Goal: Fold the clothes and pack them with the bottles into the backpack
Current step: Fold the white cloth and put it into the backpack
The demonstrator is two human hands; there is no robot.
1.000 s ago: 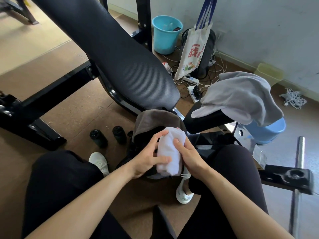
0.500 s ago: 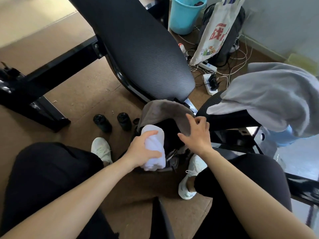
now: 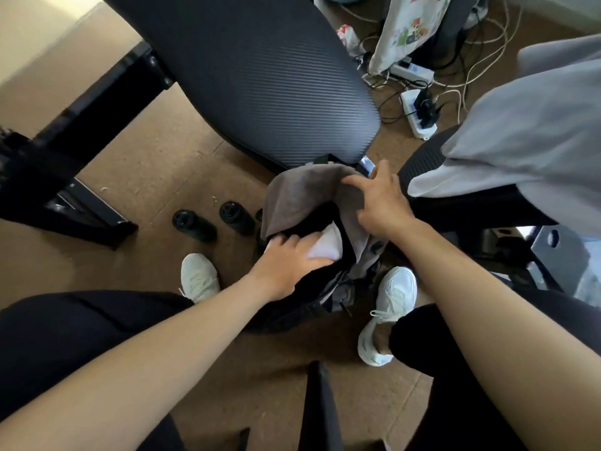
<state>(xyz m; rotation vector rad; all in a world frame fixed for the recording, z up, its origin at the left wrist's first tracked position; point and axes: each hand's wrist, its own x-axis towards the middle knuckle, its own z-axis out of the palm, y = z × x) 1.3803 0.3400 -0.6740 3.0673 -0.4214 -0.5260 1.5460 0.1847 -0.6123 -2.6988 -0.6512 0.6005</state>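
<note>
A grey-brown backpack (image 3: 299, 193) stands open on the floor between my feet. My left hand (image 3: 289, 258) grips a folded white cloth (image 3: 327, 244) and has it partly inside the bag's dark opening. My right hand (image 3: 379, 203) holds the bag's flap at its right rim, fingers spread over the fabric. Two dark bottles (image 3: 194, 223) (image 3: 236, 217) stand on the floor just left of the bag. A grey garment (image 3: 520, 135) lies draped over a black seat at the right.
A black ribbed bench pad (image 3: 260, 76) slants overhead behind the bag, with its black frame (image 3: 65, 151) at left. Power strips and cables (image 3: 419, 112) and a white tote bag (image 3: 409, 30) sit at the back. My white shoes (image 3: 198, 276) (image 3: 388, 315) flank the bag.
My left hand has pushed the white cloth from in front of the bag down into its opening. My right hand moved along the flap and holds it wider. The camera leaned closer.
</note>
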